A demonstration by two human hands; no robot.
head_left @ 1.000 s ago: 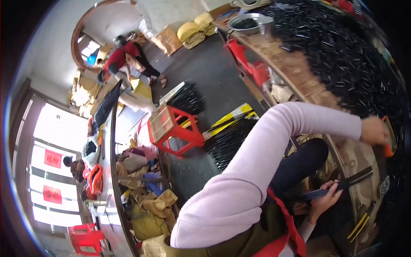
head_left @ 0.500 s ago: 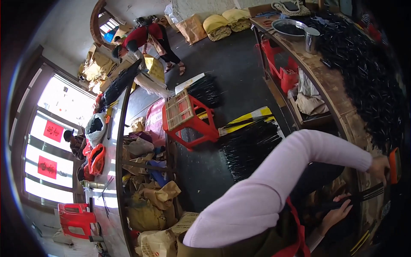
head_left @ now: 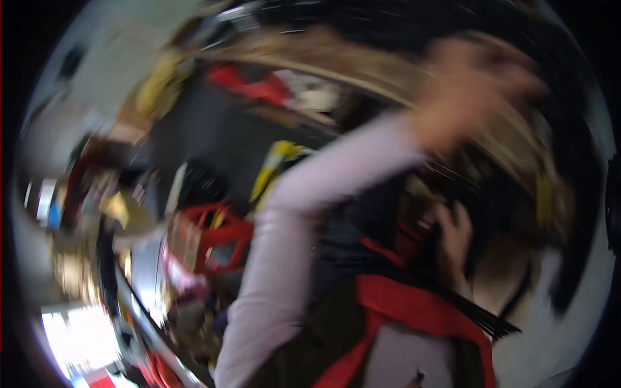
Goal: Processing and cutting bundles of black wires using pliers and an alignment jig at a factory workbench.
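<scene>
My left hand, at the end of a pale pink sleeve, is raised over the wooden workbench. Motion smears its fingers, so I cannot make out whether anything is in them. Nearest to it are the dark pieces heaped on the bench. Lower down, in front of my body, is my right hand, slightly blurred, its fingers upright and apart. A bundle of thin black strips slants past my right forearm beside my red-edged apron. What supports the bundle is hidden.
A red stool stands on the dark floor to the left, near a black bundle. Red and pale items sit beneath the bench. Farther left is a blurred person. A bright window shows at lower left.
My view has swung right and blurred. My left hand has left the bench edge by the orange-and-green object and now appears higher. The black strips now slant down past my right forearm.
</scene>
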